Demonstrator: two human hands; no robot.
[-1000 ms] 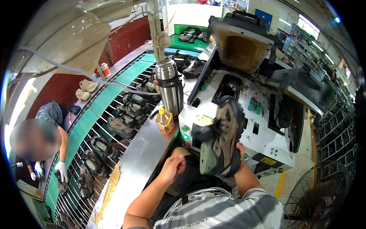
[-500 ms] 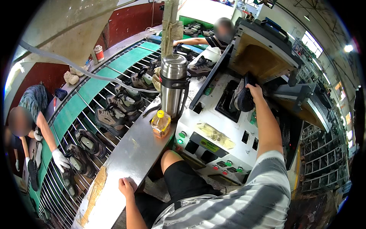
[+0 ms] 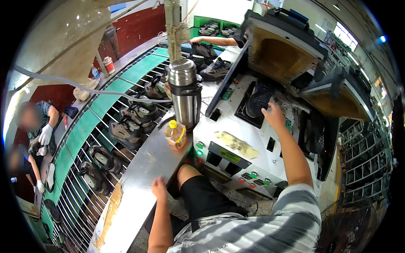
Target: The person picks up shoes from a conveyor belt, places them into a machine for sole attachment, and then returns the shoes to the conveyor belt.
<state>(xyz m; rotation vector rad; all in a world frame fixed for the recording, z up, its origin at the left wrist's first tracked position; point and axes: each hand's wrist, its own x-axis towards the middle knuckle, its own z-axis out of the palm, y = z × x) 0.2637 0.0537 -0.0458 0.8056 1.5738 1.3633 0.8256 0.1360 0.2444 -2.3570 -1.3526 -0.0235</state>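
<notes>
Right of the centre, the right hand point(image 3: 274, 114) is just beside the dark shoe point(image 3: 257, 101); below and left, the blurred left hand point(image 3: 159, 188) (I cannot tell either grip).

Bright glare on the metal counter point(image 3: 142, 185)

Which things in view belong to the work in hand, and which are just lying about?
Apparently in use:
- white machine with raised lids
- shoe set into it, beside the right hand

Apparently just lying about:
- steel flask
- yellow-capped bottle
- red-and-white container
</notes>
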